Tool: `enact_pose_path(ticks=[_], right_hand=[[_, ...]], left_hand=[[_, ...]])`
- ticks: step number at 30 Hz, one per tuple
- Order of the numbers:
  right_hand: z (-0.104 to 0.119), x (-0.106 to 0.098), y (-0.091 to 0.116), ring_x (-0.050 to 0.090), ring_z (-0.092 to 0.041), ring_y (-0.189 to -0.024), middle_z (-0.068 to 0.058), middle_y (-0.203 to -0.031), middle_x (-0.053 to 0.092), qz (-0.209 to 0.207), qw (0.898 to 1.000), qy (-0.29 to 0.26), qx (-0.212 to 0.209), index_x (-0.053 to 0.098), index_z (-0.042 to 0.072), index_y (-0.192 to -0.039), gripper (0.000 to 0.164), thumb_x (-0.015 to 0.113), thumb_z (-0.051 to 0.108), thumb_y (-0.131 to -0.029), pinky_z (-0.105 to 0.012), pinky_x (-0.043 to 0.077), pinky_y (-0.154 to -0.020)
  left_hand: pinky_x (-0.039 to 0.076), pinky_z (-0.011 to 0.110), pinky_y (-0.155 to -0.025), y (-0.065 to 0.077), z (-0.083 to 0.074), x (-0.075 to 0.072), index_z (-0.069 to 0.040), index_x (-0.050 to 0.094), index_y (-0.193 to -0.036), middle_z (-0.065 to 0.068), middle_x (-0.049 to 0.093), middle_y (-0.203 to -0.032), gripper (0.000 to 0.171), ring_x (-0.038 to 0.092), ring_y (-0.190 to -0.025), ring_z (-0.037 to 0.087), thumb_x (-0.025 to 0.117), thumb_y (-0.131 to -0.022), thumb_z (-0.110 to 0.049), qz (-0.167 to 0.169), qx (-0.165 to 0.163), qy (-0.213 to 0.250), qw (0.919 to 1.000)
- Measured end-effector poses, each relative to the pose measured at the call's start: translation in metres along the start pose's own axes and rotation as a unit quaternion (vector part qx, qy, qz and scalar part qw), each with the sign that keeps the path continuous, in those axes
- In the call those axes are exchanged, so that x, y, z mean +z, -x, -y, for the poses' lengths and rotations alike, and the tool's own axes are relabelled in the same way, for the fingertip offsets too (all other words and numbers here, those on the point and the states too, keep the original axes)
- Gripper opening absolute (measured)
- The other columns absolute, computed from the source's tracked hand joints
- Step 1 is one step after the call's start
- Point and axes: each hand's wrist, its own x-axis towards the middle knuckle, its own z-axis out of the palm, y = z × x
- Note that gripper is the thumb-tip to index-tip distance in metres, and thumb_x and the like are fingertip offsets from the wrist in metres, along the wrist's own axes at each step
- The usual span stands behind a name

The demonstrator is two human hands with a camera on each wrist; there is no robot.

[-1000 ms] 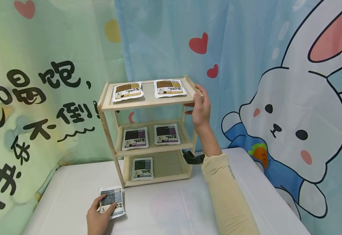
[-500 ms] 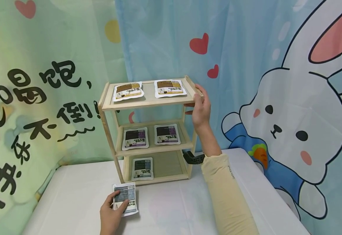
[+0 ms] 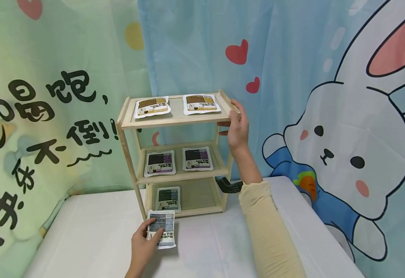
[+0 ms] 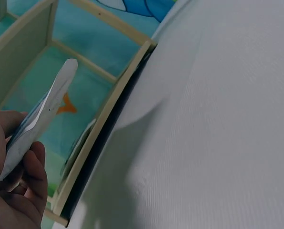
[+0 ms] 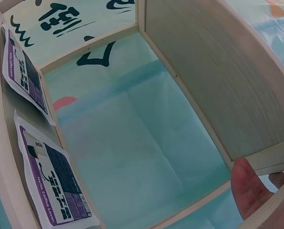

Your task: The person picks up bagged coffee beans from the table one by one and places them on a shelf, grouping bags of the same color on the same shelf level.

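My left hand (image 3: 143, 244) pinches a white packet with a blue-grey label (image 3: 161, 229) between thumb and fingers, in front of the lower left of a wooden shelf rack (image 3: 174, 124). In the left wrist view the same packet (image 4: 42, 117) is seen edge-on above the white tabletop, its shadow beneath. My right hand (image 3: 238, 127) grips the right end of the rack's top shelf, thumb in front and fingers wrapped under. Another blue-grey packet (image 3: 168, 199) lies on the bottom shelf, at its left.
Two brown-yellow packets (image 3: 152, 107) lie on the top shelf and two purple ones (image 3: 160, 163) on the middle shelf. The rack stands on a white-covered table (image 3: 202, 247). A printed curtain (image 3: 188, 46) hangs close behind it.
My left hand has carried the blue-grey packet to the right and slightly up, closer to the bottom shelf's front edge. The right hand keeps its grip on the rack.
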Motion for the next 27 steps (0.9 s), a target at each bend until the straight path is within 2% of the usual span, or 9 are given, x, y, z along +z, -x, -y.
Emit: enact_pose_path(ticks=[7, 13, 18, 21, 25, 27], right_hand=[[-0.001, -0.001, -0.001, 0.059, -0.044, -0.086, -0.018, -0.112, 0.058, 0.003, 1.0, -0.002, 0.003, 0.04, 0.011, -0.147, 0.049, 0.033, 0.024, -0.1, -0.028, 0.049, -0.054], [-0.001, 0.0, -0.001, 0.059, -0.045, -0.086, -0.017, -0.112, 0.058, 0.003, 1.0, -0.002, 0.001, 0.04, 0.012, -0.147, 0.048, 0.033, 0.027, -0.101, -0.026, 0.049, -0.054], [-0.001, 0.001, 0.0, 0.058, -0.046, -0.086, -0.017, -0.114, 0.058, 0.004, 1.0, 0.0, 0.001, 0.04, 0.013, -0.147, 0.048, 0.034, 0.027, -0.101, -0.025, 0.049, -0.053], [-0.002, 0.001, -0.001, 0.059, -0.045, -0.086, -0.018, -0.115, 0.058, 0.003, 1.0, 0.001, 0.002, 0.041, 0.013, -0.147, 0.048, 0.034, 0.027, -0.102, -0.026, 0.049, -0.054], [-0.002, 0.001, -0.002, 0.062, -0.034, -0.081, -0.018, -0.116, 0.058, -0.004, 1.0, 0.003, 0.004, 0.042, 0.013, -0.146, 0.049, 0.034, 0.028, -0.101, -0.029, 0.051, -0.055], [-0.002, 0.001, -0.002, 0.062, -0.034, -0.08, -0.018, -0.114, 0.059, -0.005, 1.0, 0.003, 0.003, 0.042, 0.014, -0.146, 0.049, 0.034, 0.029, -0.1, -0.029, 0.051, -0.055]], left_hand=[[0.05, 0.022, -0.07, -0.004, -0.004, 0.013, 0.001, 0.069, -0.111, 0.016, 0.067, -0.104, 0.037, 0.062, -0.081, 0.015, 0.08, -0.075, 0.001, 0.006, 0.019, 0.028, 0.9994], [0.05, 0.024, -0.073, -0.009, -0.008, 0.022, 0.003, 0.068, -0.11, 0.017, 0.067, -0.106, 0.037, 0.063, -0.086, 0.022, 0.081, -0.075, -0.001, 0.016, 0.035, 0.036, 0.9986], [0.05, 0.025, -0.074, -0.012, -0.009, 0.032, 0.003, 0.068, -0.112, 0.016, 0.066, -0.106, 0.038, 0.063, -0.089, 0.024, 0.08, -0.076, -0.001, 0.026, 0.029, 0.051, 0.9979], [0.05, 0.025, -0.074, -0.013, -0.011, 0.038, 0.002, 0.068, -0.112, 0.016, 0.066, -0.107, 0.037, 0.063, -0.092, 0.023, 0.08, -0.077, -0.003, 0.031, 0.025, 0.06, 0.9974], [0.05, 0.028, -0.075, -0.018, -0.015, 0.047, 0.003, 0.067, -0.112, 0.017, 0.065, -0.109, 0.036, 0.063, -0.094, 0.026, 0.079, -0.078, -0.003, 0.039, 0.031, 0.077, 0.9958], [0.05, 0.029, -0.076, -0.023, -0.016, 0.053, 0.003, 0.067, -0.111, 0.018, 0.065, -0.109, 0.036, 0.063, -0.095, 0.027, 0.079, -0.078, -0.002, 0.042, 0.035, 0.079, 0.9954]])
